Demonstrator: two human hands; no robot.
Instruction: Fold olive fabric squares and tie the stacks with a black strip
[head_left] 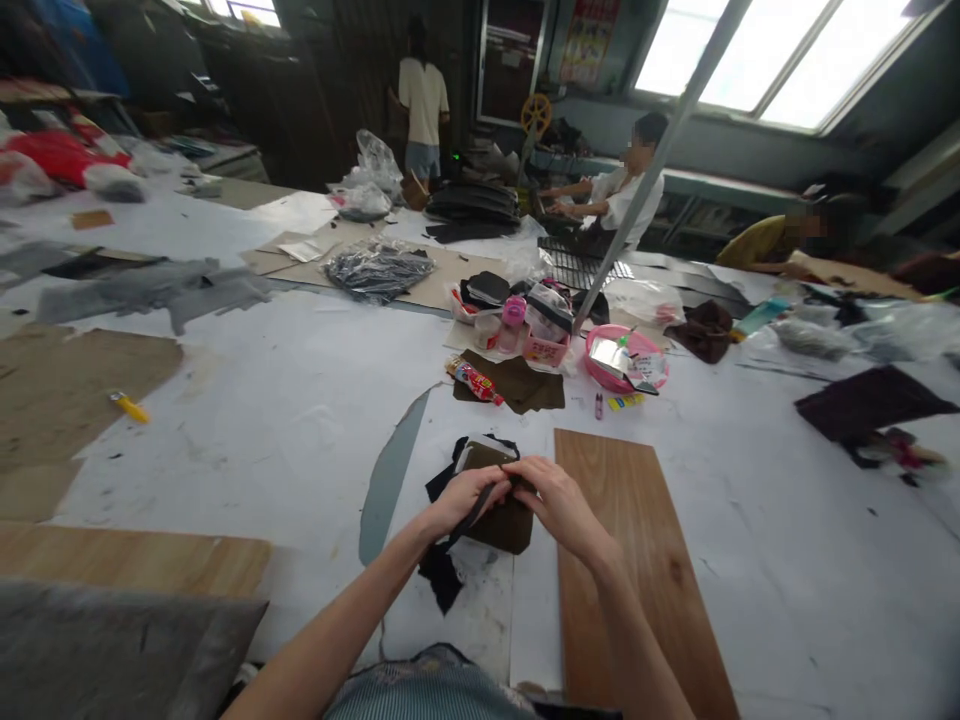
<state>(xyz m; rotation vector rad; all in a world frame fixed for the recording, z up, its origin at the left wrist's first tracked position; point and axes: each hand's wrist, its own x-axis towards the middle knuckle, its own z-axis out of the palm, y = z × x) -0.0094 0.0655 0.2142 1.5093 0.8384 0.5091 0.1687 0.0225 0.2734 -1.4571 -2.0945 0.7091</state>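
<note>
Both my hands meet over a small dark brown panel point(504, 528) with rounded corners, lying on the white table. My left hand point(469, 497) is closed around a narrow dark strip point(474, 512), whose loose end trails down toward the wrist. Fingertips of my right hand point(553, 500) pinch the same strip beside the left fingers; the exact grip is partly hidden. Under and behind the panel are a whitish piece point(480, 442) and black scraps of material point(442, 580).
A long wooden board point(630, 550) lies right of my hands. Ahead are a red-labelled bottle point(474, 380), brown fabric point(536, 385), a pink basin point(656, 352) and a metal pole point(645, 190). A yellow-handled cutter point(131, 407) lies left. Other people are beyond the table.
</note>
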